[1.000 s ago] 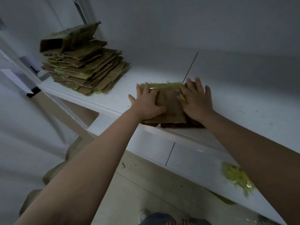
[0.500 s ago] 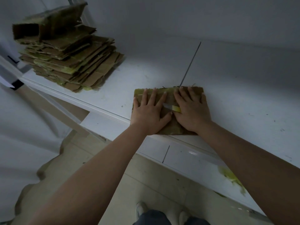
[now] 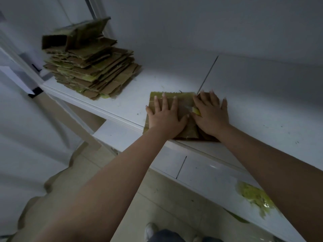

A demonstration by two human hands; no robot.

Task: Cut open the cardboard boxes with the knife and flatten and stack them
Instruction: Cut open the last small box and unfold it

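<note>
- Far left on the white counter [image 3: 150, 88], I am seeing the stack of flattened cardboard [image 3: 94, 74] sitting close to the counter's left end and front lip, with one piece on top not yet lying flat.
- Between that stack and the flattened box [image 3: 185, 119] I am working on, I am reading a stretch of bare counter, which I judge gives open room to carry or slide the piece across.
- My left hand [image 3: 166, 117] is pressing palm down on the left half of the box, fingers straight and spread, fingertips reaching toward its far edge.
- The box is lying at the counter's front edge, its near side slightly overhanging the lip, so I am judging that a hard push toward me could tip it off onto the floor.
- My right hand [image 3: 211, 117] is pressing on the right half, fingers spread; a yellow knife [image 3: 195, 110] is showing at the thumb side, but I cannot tell whether the thumb is pinching it or only lying over it.
- I am judging the step in hand as flattening; the next move calls for lifting the piece and taking it left onto the stack, minding the blade.
- To the right the counter is running on with open room, and a yellowish smear [image 3: 255, 194] is showing on the lower front panel.
</note>
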